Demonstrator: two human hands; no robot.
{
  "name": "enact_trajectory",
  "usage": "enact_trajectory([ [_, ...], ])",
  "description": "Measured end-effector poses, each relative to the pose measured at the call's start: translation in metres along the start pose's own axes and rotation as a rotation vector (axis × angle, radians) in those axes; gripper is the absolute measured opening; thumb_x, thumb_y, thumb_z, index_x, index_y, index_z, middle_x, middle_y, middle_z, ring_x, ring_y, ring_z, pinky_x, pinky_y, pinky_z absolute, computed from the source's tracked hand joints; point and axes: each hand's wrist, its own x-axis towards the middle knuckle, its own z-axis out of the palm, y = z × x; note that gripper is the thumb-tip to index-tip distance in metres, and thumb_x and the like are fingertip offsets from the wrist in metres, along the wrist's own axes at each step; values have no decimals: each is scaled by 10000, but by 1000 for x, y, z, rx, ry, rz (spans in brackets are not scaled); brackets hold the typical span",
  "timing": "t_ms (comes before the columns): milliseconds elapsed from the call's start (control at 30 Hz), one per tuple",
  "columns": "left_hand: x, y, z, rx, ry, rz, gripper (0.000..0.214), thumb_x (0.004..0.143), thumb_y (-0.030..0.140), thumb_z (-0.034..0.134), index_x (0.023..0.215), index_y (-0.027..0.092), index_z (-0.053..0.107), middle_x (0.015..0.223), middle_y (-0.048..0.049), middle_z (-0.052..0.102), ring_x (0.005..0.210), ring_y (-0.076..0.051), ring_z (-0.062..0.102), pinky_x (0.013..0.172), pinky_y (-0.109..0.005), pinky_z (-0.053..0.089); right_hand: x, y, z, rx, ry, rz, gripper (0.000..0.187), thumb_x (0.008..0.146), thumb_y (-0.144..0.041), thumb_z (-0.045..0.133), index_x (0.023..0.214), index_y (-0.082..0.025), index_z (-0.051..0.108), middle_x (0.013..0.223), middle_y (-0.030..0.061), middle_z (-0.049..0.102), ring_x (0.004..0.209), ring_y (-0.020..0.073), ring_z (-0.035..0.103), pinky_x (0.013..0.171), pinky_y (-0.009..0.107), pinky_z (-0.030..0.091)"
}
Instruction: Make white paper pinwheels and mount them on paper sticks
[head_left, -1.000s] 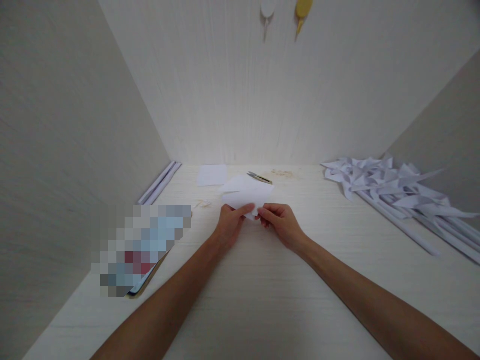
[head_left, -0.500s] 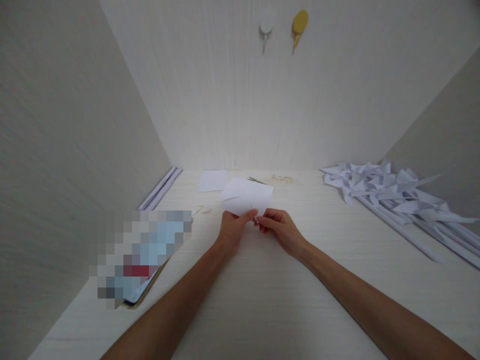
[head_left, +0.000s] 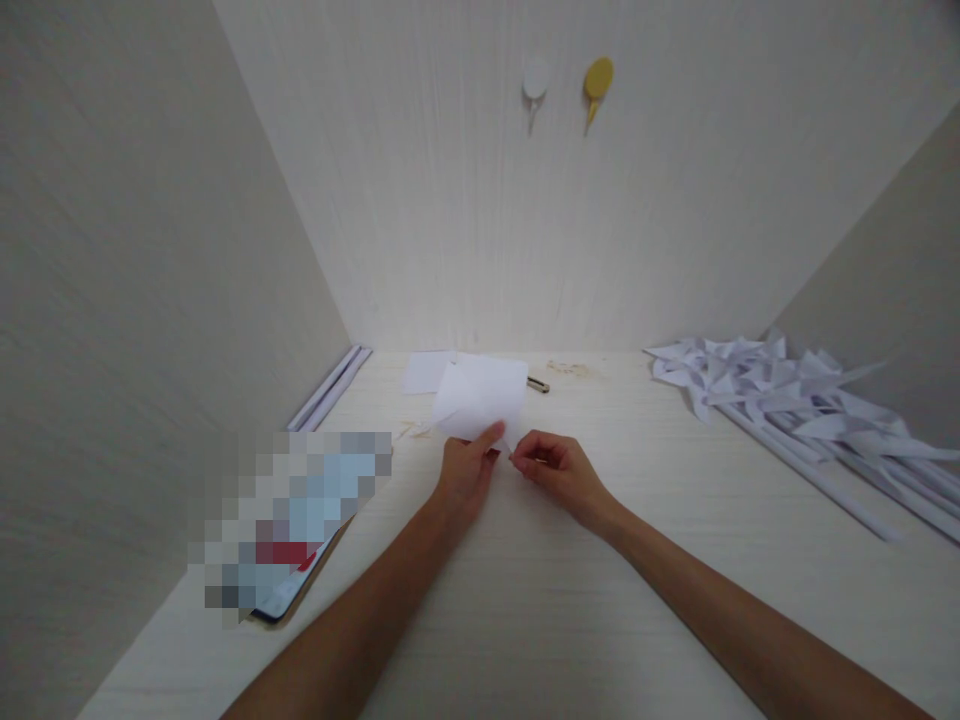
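My left hand (head_left: pixel 471 465) is closed on the lower edge of a white sheet of paper (head_left: pixel 484 390), its thumb lying on top. Slit-like lines run in from the sheet's corners. My right hand (head_left: pixel 559 470) pinches at the pointed near corner of the sheet, thumb against fingertips; any small thing between them is too small to make out. Behind the sheet's right edge the end of a slim dark and tan tool (head_left: pixel 538 384) shows, the remainder hidden. Another white paper (head_left: pixel 427 371) lies flat behind, partly covered.
Folded paper pinwheels (head_left: pixel 750 375) on rolled paper sticks (head_left: pixel 814 475) are heaped at right. Two paper rolls (head_left: pixel 330 388) lie by the left wall. A pixelated phone (head_left: pixel 300 530) sits near my left forearm. Thin pale bits (head_left: pixel 412 430) lie on the table. White (head_left: pixel 535 80) and yellow (head_left: pixel 598 78) hooks are on the wall.
The sheet has turned and shifted slightly left in my left hand, uncovering the tool's end. My right hand has moved slightly down at the near corner. The view has tilted up a little.
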Motion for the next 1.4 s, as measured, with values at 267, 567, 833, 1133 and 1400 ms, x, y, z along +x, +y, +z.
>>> enact_trajectory([
  [267,1,-1,-1,14,-63,-28,226,481,98,713,668,136,592,625,28,611,614,-98,563,573,-216,444,0,-1,3,-38,73,6,207,637,-368,607,664,-170,552,524,-37,505,472,84,437,450,220,329],
  [567,-2,1,1,10,-105,-8,224,483,130,718,662,143,583,654,20,621,616,-100,562,585,-222,438,-1,1,1,-138,48,-23,264,692,-374,544,545,-155,554,450,-39,454,427,77,397,437,224,285],
  [833,9,6,-6,-5,137,133,135,541,198,683,646,138,624,651,-9,652,602,-100,564,606,-218,439,-1,4,2,15,163,23,174,617,-300,621,558,-163,532,437,-52,487,395,65,418,407,201,305],
  [1133,5,-2,-5,269,-144,0,200,454,216,746,602,116,655,557,-15,625,546,-98,534,593,-230,421,7,-1,-8,450,501,-25,238,546,-341,697,602,-169,542,448,-64,472,403,47,390,378,179,265],
  [1400,0,4,2,92,-91,-77,162,519,233,713,630,142,638,716,-41,672,642,-123,587,583,-227,451,6,-2,-7,417,467,-17,261,557,-357,696,592,-171,516,453,-67,450,401,43,365,381,187,248],
])
